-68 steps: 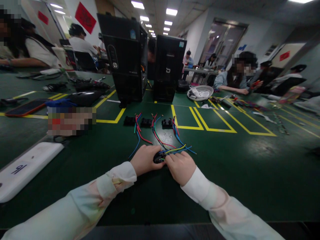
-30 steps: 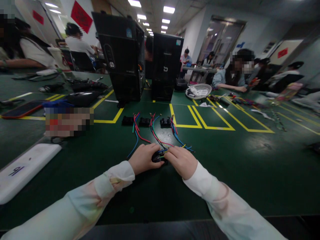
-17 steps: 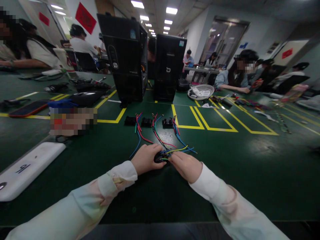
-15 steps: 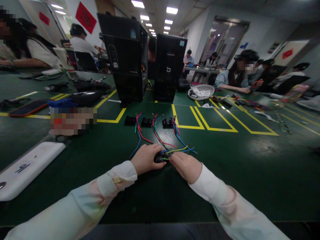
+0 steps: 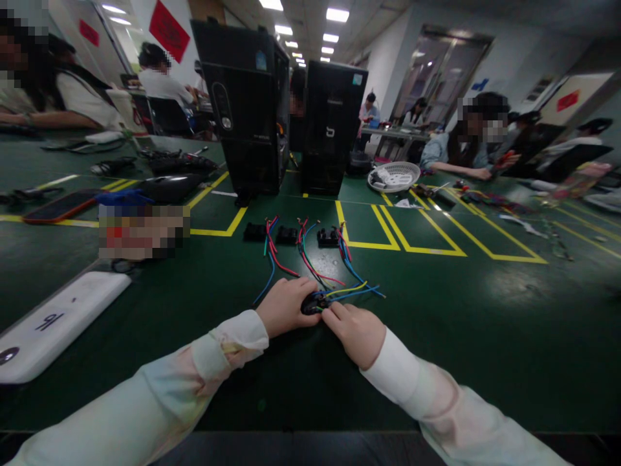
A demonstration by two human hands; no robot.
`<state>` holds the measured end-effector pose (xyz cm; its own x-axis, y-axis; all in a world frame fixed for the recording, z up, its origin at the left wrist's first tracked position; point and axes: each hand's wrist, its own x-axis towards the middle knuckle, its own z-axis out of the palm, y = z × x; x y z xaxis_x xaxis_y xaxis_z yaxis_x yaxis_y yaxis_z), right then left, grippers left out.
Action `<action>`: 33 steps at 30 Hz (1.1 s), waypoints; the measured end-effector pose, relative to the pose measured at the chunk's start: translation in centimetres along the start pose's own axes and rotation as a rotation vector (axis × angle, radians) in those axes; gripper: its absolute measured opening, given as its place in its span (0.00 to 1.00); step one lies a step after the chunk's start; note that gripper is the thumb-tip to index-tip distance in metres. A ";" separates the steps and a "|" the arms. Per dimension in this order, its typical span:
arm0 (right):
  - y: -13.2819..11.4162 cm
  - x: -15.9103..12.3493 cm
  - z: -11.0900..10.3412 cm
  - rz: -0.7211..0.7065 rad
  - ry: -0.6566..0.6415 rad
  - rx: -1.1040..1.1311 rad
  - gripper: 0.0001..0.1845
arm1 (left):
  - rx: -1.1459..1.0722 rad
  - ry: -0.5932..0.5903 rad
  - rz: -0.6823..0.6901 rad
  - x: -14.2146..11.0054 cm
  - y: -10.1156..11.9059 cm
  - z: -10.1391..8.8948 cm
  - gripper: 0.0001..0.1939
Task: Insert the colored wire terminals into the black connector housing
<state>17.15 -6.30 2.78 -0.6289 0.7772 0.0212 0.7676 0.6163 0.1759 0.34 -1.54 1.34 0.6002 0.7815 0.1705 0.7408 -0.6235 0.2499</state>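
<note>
My left hand point(image 5: 286, 307) is closed around a small black part point(image 5: 309, 303) with a rounded edge, held low over the table. My right hand point(image 5: 358, 331) pinches the end of a short green wire point(image 5: 319, 310) at the part's right side. A yellow wire point(image 5: 350, 289) and blue wires point(image 5: 371, 290) stick out to the right, above my right fingers. Just beyond my hands lie three black blocks: a left one point(image 5: 255, 232), a middle one point(image 5: 288, 235) and a right one point(image 5: 328, 238). Red, blue and green wires point(image 5: 310, 262) trail from beside them toward me.
Two black computer towers point(image 5: 332, 129) stand at the back of the green table point(image 5: 436, 362). A white basket point(image 5: 394, 188) sits right of them. On the left are a white power bank-like case point(image 5: 63, 323) and a phone point(image 5: 61, 207). People work around the room.
My right hand has shifted slightly left and down, closer to the black part, and less of the green wire shows. My left hand keeps its hold.
</note>
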 end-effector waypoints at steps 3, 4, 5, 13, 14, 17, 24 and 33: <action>0.2 0.0 0.3 -0.005 0.038 -0.013 0.08 | 0.005 0.010 0.003 0.0 0.0 0.1 0.14; 0.4 -0.1 0.4 -0.006 0.069 -0.016 0.08 | 0.003 0.012 0.005 -0.1 0.0 0.2 0.14; 0.6 -0.1 0.6 -0.007 0.108 -0.015 0.08 | 0.001 0.014 0.007 -0.1 0.0 0.2 0.14; 2.0 0.2 0.5 -0.127 0.402 0.070 0.11 | 0.012 0.012 0.011 0.0 0.0 0.3 0.15; 2.1 0.4 0.5 -0.131 0.420 0.065 0.11 | 0.015 0.009 0.009 0.0 0.0 0.3 0.15; 2.3 0.9 0.5 -0.109 0.459 0.029 0.10 | 0.014 0.007 0.008 0.1 0.0 0.2 0.15; 2.5 1.5 0.7 -0.028 0.458 0.071 0.09 | -0.010 0.031 0.024 0.0 -0.2 0.3 0.15; 2.9 0.6 0.3 -0.141 0.251 0.314 0.04 | -0.026 0.043 -0.019 -0.1 0.0 0.4 0.15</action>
<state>19.07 -3.98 3.01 -0.7110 0.6517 0.2641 0.6482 0.7530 -0.1130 0.41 -1.67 0.91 0.5720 0.7939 0.2065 0.7434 -0.6081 0.2785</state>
